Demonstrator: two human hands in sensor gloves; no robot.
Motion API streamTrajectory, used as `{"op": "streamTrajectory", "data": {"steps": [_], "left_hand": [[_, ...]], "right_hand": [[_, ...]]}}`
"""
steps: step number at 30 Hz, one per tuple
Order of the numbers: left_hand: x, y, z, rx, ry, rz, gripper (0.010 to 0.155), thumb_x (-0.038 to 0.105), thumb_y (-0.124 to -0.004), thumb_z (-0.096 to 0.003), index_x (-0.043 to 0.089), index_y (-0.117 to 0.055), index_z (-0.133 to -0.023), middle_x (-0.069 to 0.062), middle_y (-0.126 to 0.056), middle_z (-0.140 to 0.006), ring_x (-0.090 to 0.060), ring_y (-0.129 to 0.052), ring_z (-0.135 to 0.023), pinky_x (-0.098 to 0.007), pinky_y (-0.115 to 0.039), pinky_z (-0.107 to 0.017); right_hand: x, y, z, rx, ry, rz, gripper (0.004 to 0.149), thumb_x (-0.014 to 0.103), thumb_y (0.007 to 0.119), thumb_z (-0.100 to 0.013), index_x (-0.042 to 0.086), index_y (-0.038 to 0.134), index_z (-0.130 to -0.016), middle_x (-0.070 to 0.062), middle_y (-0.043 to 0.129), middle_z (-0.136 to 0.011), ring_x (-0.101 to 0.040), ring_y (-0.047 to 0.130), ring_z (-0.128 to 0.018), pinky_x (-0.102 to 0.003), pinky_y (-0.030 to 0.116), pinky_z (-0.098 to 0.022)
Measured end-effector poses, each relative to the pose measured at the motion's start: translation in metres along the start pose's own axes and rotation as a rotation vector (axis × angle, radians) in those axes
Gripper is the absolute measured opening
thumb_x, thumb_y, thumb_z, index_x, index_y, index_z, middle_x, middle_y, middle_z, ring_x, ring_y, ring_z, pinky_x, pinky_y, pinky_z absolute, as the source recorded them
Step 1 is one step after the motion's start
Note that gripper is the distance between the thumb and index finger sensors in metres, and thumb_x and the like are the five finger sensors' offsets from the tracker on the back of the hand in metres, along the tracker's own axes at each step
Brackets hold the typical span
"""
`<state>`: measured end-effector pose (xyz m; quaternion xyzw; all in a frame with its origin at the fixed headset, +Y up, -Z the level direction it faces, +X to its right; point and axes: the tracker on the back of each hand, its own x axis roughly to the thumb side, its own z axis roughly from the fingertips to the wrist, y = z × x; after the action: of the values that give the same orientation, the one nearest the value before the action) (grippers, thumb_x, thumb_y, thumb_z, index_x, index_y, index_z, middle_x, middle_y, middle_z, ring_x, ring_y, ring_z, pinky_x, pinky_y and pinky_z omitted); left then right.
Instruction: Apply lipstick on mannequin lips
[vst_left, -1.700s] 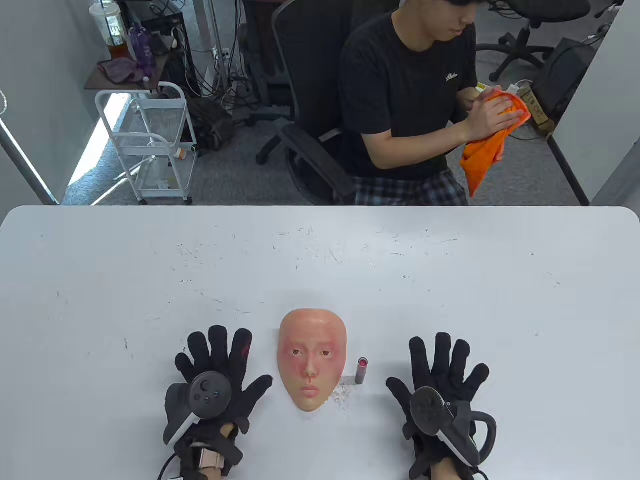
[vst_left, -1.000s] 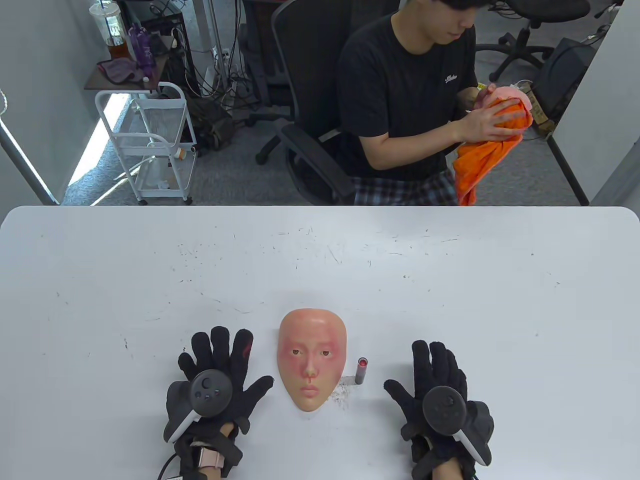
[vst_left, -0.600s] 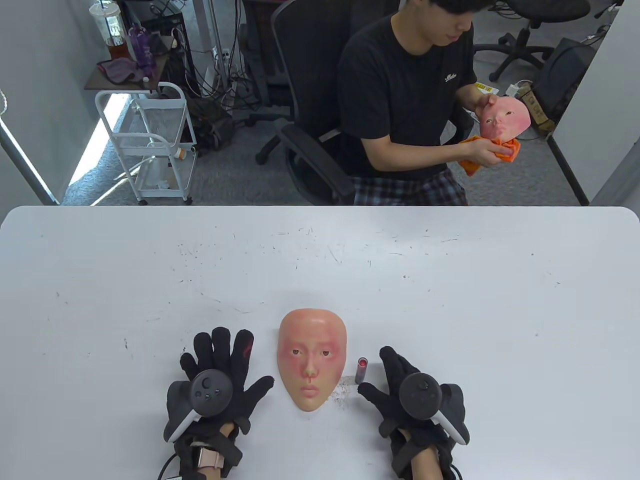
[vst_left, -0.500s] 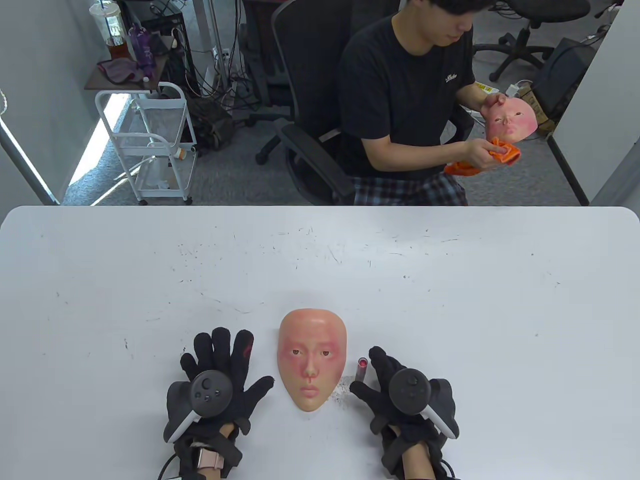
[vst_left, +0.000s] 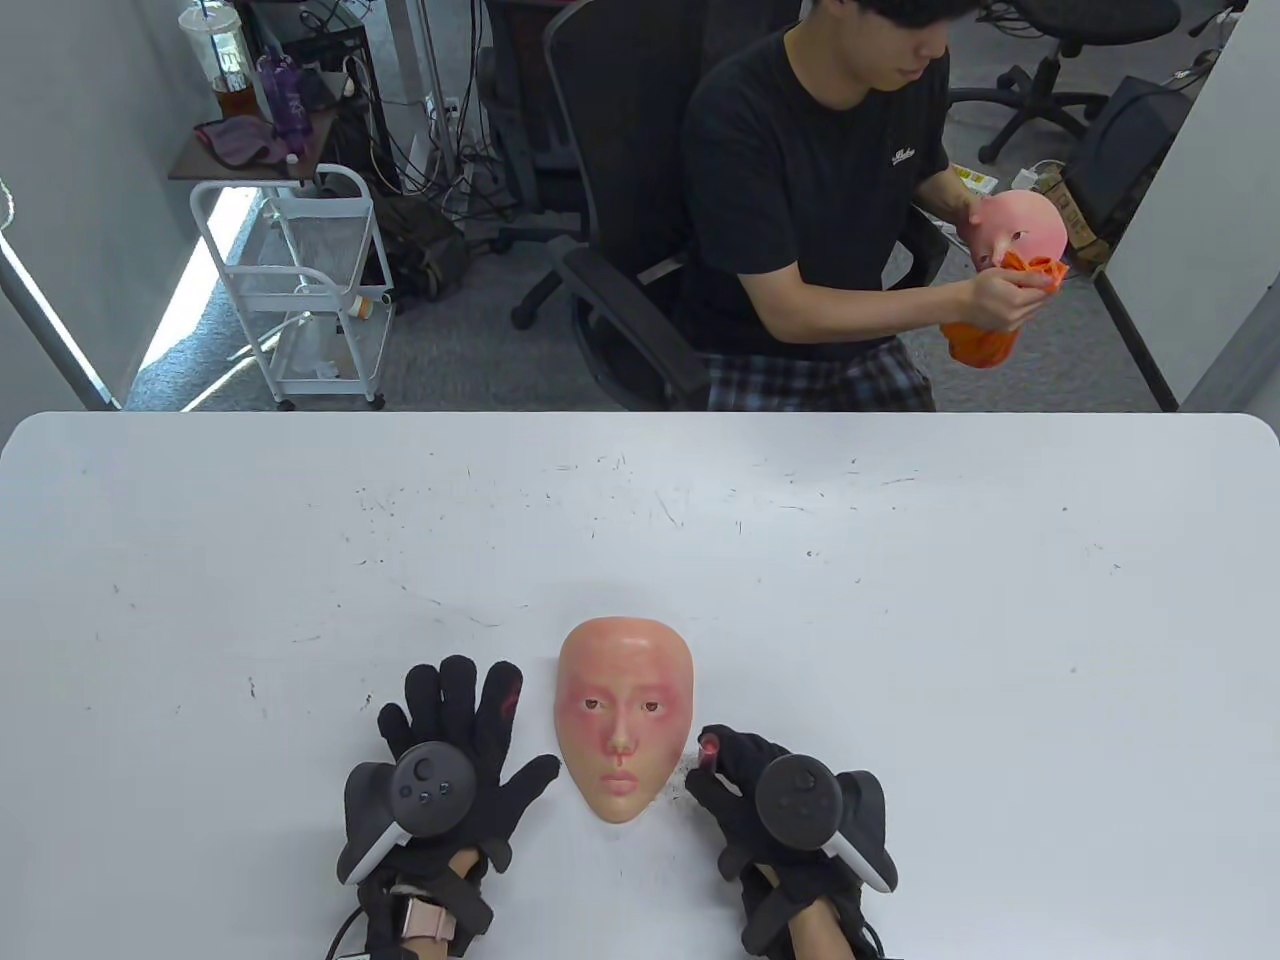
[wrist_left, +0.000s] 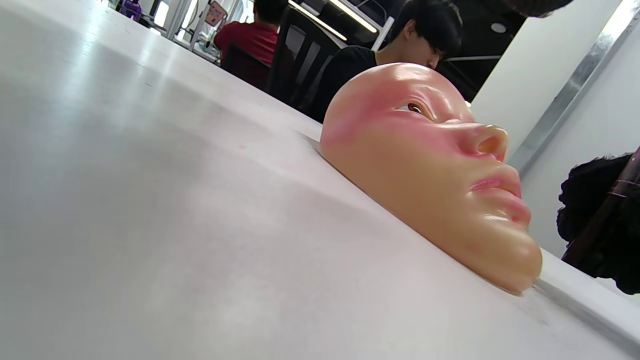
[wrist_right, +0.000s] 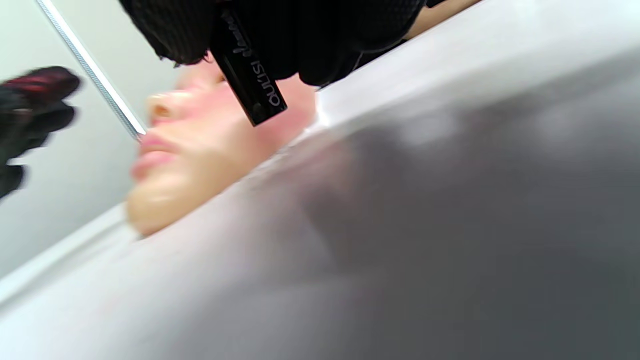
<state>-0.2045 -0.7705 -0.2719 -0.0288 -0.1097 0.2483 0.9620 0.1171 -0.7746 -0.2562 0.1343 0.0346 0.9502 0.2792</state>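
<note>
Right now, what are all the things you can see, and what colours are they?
Table: one, white and scratched, under everything.
Face mask: one, peach with pink cheeks, lying face-up between the gloved hands.
Lipstick: one, dark tube with red tip, held beside the mask.
Second mask: one, pink, held by the seated person beyond the table.
Cloth: one, orange, in that person's hand against the second mask.
Cart: one, white, on the floor far left.
Left hand: black glove, flat on the table, fingers spread.
Right hand: black glove, fingers curled round the lipstick.
</note>
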Motion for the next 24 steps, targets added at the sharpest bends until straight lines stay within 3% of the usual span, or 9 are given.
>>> {"op": "streamTrajectory", "data": {"steps": [7,10,13,17,20,24], "left_hand": [[0.014,-0.003,0.001,0.038,-0.103,0.091,0.091,0.075,-0.058,-0.0497,0.04,-0.013,-0.121,-0.006,0.005,-0.123,-0.034,0.02,-0.104,-0.065,0.009,-0.068],[0.032,-0.002,0.003,0.051,-0.223,0.204,0.09,0.074,-0.06,-0.0485,0.042,-0.017,-0.121,-0.006,-0.004,-0.126,-0.034,0.007,-0.11,-0.061,-0.011,-0.081],[0.058,-0.004,0.006,0.051,-0.366,0.179,0.089,0.073,-0.062,-0.0478,0.041,-0.023,-0.121,-0.006,-0.021,-0.128,-0.035,-0.015,-0.112,-0.056,-0.031,-0.084],[0.091,-0.015,0.01,0.023,-0.477,0.003,0.076,0.062,-0.067,-0.05,0.042,-0.04,-0.118,-0.006,-0.045,-0.123,-0.034,-0.048,-0.105,-0.048,-0.056,-0.077],[0.104,-0.018,0.013,0.078,-0.515,-0.145,0.063,0.054,-0.063,-0.0529,0.038,-0.053,-0.113,-0.006,-0.063,-0.112,-0.03,-0.068,-0.092,-0.041,-0.069,-0.064],[0.106,-0.012,0.016,0.129,-0.532,-0.136,0.057,0.048,-0.069,-0.0526,0.031,-0.064,-0.106,-0.006,-0.078,-0.096,-0.026,-0.081,-0.076,-0.036,-0.076,-0.053]], "right_hand": [[0.02,0.009,0.008,0.04,-0.109,-0.061,0.055,0.047,0.083,-0.045,0.021,0.075,-0.092,-0.005,0.089,-0.084,-0.028,0.091,-0.069,-0.041,0.075,-0.053],[0.028,0.011,0.011,0.041,-0.142,-0.042,0.055,0.046,0.083,-0.044,0.021,0.075,-0.092,-0.005,0.089,-0.084,-0.028,0.091,-0.068,-0.042,0.075,-0.053],[0.035,0.012,0.013,0.045,-0.18,-0.032,0.055,0.046,0.083,-0.044,0.021,0.075,-0.092,-0.005,0.089,-0.084,-0.029,0.091,-0.068,-0.042,0.075,-0.052],[0.042,0.013,0.015,0.049,-0.22,-0.026,0.054,0.046,0.083,-0.044,0.021,0.076,-0.091,-0.005,0.09,-0.083,-0.029,0.091,-0.068,-0.042,0.076,-0.052],[0.042,0.01,0.016,0.023,-0.204,-0.04,0.054,0.047,0.084,-0.044,0.021,0.076,-0.091,-0.005,0.09,-0.083,-0.028,0.092,-0.067,-0.042,0.076,-0.052],[0.036,0.008,0.016,0.049,-0.204,-0.113,0.052,0.046,0.084,-0.044,0.022,0.078,-0.089,-0.006,0.09,-0.083,-0.029,0.091,-0.067,-0.042,0.075,-0.051]]}}
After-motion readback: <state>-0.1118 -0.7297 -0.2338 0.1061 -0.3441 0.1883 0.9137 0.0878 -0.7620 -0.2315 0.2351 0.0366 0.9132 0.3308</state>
